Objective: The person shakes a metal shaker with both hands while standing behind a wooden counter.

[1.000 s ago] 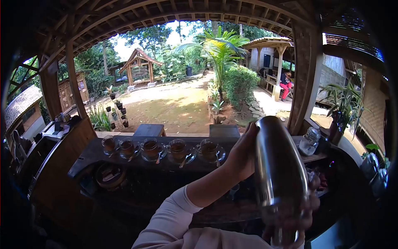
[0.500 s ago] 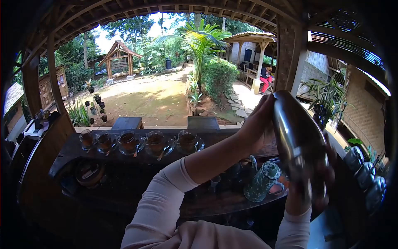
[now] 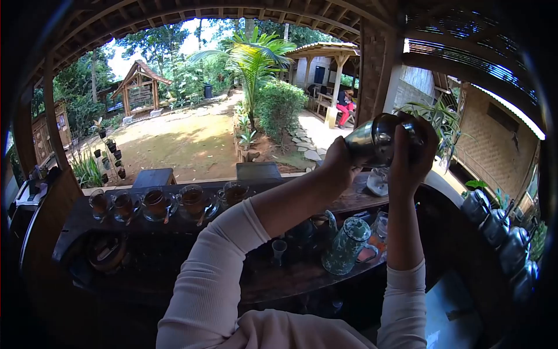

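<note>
A shiny metal cocktail shaker (image 3: 365, 138) is held up in front of me, lying nearly sideways. My left hand (image 3: 340, 163) grips its left end from below. Around its right end wrap the fingers of my right hand (image 3: 414, 150). Below them on the dark wooden counter stands a green speckled enamel pot (image 3: 346, 247) with a handle and lid. A small clear cup (image 3: 279, 249) is left of the pot. Behind my right forearm a glass with white contents (image 3: 378, 184) partly shows.
Several glass cups of brown drink (image 3: 192, 198) with saucers and spoons line the counter's far left side. A round dark tray (image 3: 107, 253) lies nearer. Metal kettles (image 3: 497, 225) stand at right. Beyond are stools (image 3: 153, 177), a yard and a seated person (image 3: 345, 108).
The shaker has swung from steeply tilted to nearly sideways. My right hand has risen from its lower end. The view has turned slightly to the right.
</note>
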Action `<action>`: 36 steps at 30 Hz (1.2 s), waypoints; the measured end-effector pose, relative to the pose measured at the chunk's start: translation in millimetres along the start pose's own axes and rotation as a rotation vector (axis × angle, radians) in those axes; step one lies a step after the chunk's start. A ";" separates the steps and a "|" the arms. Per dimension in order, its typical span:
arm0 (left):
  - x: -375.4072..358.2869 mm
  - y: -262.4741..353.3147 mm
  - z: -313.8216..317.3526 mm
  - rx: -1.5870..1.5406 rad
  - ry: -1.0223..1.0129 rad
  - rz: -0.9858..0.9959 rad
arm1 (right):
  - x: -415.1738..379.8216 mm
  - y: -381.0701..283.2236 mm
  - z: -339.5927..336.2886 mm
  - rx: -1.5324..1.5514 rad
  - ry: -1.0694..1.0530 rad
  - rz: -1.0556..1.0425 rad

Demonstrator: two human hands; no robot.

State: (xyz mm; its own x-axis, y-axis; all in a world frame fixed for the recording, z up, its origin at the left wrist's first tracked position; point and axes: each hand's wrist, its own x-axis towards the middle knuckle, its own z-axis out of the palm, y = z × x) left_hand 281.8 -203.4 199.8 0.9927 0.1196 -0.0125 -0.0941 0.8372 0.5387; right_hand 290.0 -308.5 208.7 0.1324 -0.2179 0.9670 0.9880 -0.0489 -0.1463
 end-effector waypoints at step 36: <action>3.0 -13.9 -27.1 -0.133 -0.370 -0.009 | -16.1 -28.8 7.3 0.108 -0.120 -0.308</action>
State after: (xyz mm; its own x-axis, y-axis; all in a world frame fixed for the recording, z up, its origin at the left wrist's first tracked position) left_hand 284.1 -200.2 169.4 0.9511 -0.0683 0.3011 -0.0701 0.9020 0.4261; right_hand 260.0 -296.5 198.9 -0.1714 -0.0923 0.9809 0.9849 0.0101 0.1731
